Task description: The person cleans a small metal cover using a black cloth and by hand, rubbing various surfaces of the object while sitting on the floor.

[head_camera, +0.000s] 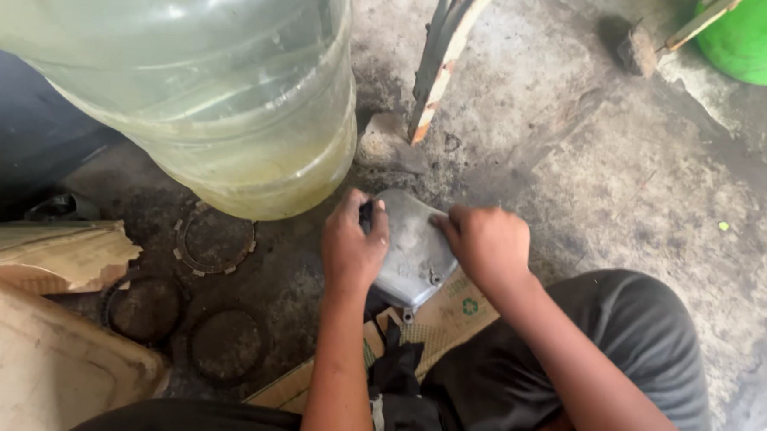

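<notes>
Two hands grip a grey metal cover [413, 244] lying on the floor just before the big clear jug [220, 93]: the left hand [353, 243] curls its fingers over the cover's left edge, the right hand [488, 247] is closed on its right edge. It looks stiff, fairly heavy and probably greasy, so the rims seem the safest hold. Its underside and near end are hidden by the hands and cardboard [441, 313].

torn brown cardboard box [49, 347] at left, flattened cardboard [445, 313] under knees
</notes>
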